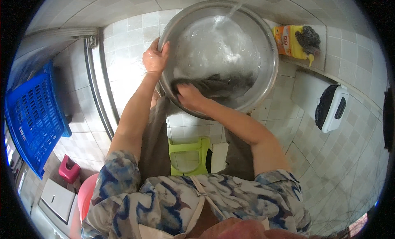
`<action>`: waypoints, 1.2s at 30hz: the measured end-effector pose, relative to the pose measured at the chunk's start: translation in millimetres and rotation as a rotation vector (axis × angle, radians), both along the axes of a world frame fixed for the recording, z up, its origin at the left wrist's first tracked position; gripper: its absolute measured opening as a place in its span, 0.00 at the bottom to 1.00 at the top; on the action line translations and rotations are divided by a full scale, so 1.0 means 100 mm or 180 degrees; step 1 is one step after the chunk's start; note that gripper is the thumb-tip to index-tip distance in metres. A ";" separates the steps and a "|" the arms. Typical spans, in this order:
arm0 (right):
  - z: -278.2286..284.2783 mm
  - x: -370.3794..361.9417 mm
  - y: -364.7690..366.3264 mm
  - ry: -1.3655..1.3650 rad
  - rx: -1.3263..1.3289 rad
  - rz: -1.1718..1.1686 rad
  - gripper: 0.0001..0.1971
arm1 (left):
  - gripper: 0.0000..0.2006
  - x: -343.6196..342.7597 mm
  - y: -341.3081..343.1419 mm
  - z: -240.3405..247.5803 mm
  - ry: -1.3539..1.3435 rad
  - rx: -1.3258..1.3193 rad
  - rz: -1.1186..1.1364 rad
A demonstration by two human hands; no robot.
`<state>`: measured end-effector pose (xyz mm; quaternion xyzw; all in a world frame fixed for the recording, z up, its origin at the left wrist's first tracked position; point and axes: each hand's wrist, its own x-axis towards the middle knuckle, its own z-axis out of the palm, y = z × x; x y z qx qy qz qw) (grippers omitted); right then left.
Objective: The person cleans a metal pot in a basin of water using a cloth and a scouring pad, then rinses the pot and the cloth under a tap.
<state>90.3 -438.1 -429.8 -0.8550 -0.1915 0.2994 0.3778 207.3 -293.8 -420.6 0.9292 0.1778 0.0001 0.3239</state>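
A wide metal basin [271, 74] holds sudsy water, and a thin stream of water [233, 11] runs into it from the far side. My left hand [156, 58] is closed on the basin's left rim, thumb toward the inside. Inside the basin, near its front left wall, my right hand [190, 97] has its fingers curled on a dark wet cloth [222, 86]. The cloth stretches to the right along the near side of the basin, partly under water. The fingertips of my right hand are partly hidden by the cloth.
On a ledge at the far right stand a yellow detergent bottle [284, 40] and a dark mesh scrubber [307, 39]. A white bin with a black bag [335, 109] hangs at right. A green stool [189, 154] lies between my legs; a blue basket [37, 119] is at left.
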 end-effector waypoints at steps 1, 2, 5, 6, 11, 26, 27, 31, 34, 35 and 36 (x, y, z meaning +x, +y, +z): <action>-0.13 0.14 0.08 -0.0272 0.0116 -0.0279 0.11 | 0.22 0.02 -0.09 0.01 -0.0019 -0.0057 -0.0053; -0.13 0.30 0.21 -0.0408 0.0234 -0.0655 0.12 | 0.22 0.00 -0.08 0.01 -0.0069 -0.0068 -0.0077; -0.04 0.85 0.26 -0.0204 0.0777 -0.1198 0.12 | 0.22 0.01 0.01 -0.07 -0.0201 -0.0025 -0.0136; -0.06 1.01 0.15 0.0081 0.0913 -0.1334 0.12 | 0.22 0.04 -0.04 -0.07 -0.0249 -0.0002 -0.0178; 0.39 1.36 -0.31 0.1111 0.1835 -0.1871 0.09 | 0.22 -0.01 0.07 -0.08 -0.0237 0.0014 -0.0203; -0.58 1.14 -1.20 -0.0263 -0.0147 -0.1681 0.17 | 0.25 0.03 0.08 -0.05 -0.0313 0.0391 -0.0301; -0.61 1.10 -1.52 -0.0257 -0.0211 -0.2290 0.17 | 0.24 0.04 -0.08 0.06 -0.0117 0.0310 -0.0329; -0.50 1.21 -2.12 0.0049 -0.1758 -0.1647 0.22 | 0.23 0.11 -0.16 0.29 -0.1666 0.1129 -0.1147; -0.44 1.48 -2.17 0.0189 -0.2094 -0.1799 0.23 | 0.24 0.13 -0.35 0.35 -0.1638 0.0207 -0.1603; -0.46 1.54 -2.17 0.0147 -0.1984 -0.2348 0.24 | 0.26 0.11 -0.45 0.34 -0.0532 -0.0450 -0.1474; -0.58 1.50 -2.17 0.0161 -0.2022 -0.2378 0.24 | 0.28 0.07 -0.62 0.31 0.0596 -0.1141 -0.1329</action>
